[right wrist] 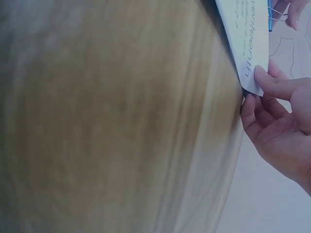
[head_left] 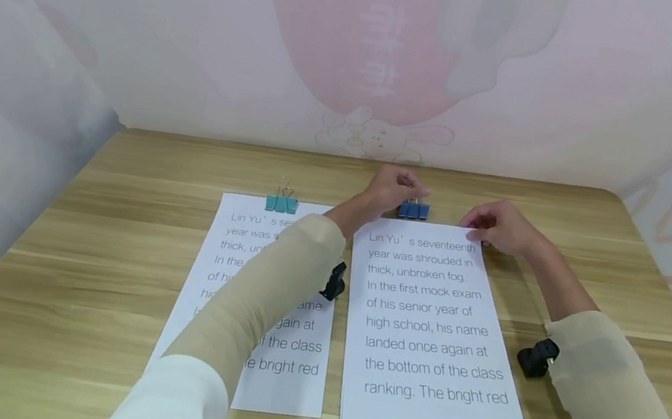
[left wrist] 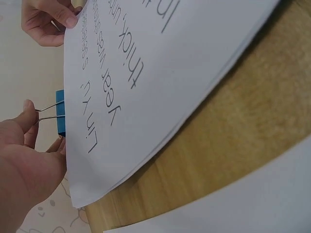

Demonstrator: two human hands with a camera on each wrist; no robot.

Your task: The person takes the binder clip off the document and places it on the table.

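1. blue binder clip [head_left: 413,210] sits on the far edge of the right paper stack [head_left: 434,340], at its middle; this stack is the landmark for all places below.
2. left hand [head_left: 393,187], beyond the stack's far edge, has its grip closed on the clip's wire handles, as the left wrist view shows.
3. right hand [head_left: 499,227], at the stack's far right corner, pinches that corner: thumb on top, fingers beneath, lifting it slightly off the tabletop [head_left: 74,214].
4. handling, as judged: the sheets are light, limp and slick against each other, so they may fan or slip out of line; best held at edges and corners. the clip is small, stiff and springy; take it by the handles.
5. left of the stack lies a second stack [head_left: 222,272] with a teal clip [head_left: 281,203] on its far edge, close alongside.
6. room: bare wood beyond and right of the stack; the wall [head_left: 205,38] stands just beyond the tabletop's far edge, limiting reach.
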